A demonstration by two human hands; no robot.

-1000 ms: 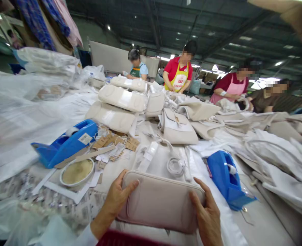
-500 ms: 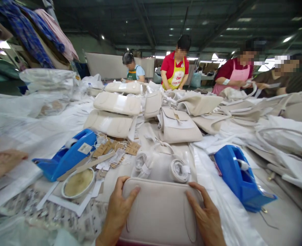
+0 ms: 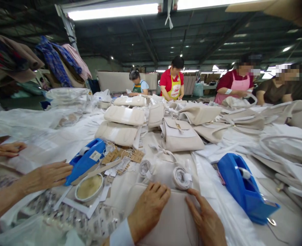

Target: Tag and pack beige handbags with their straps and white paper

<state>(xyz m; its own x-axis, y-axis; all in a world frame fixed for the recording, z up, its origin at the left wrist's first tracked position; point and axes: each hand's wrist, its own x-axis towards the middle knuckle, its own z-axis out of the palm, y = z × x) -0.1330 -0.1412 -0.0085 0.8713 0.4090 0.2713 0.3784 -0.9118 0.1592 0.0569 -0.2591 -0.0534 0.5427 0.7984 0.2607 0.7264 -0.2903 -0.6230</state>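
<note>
A pale beige handbag lies flat in front of me, with its handle stretching away beyond it. Two rolled, wrapped straps, a left roll and a right roll, sit past its far edge. My left hand rests palm down across the bag's upper left part, fingers laid forward near that edge. At the right side, my right hand grips the bag's corner, thumb on top; its fingertips are just below the right roll.
Blue tape dispensers stand left and right. Another person's hand reaches to the left dispenser; a second hand lies behind. Paper tags and a round dish are nearby. Stacked bags and several co-workers are beyond.
My left hand has let go of the bag's left edge and moved right onto its top. The other person's hand has come in toward the left dispenser. My view has tilted up.
</note>
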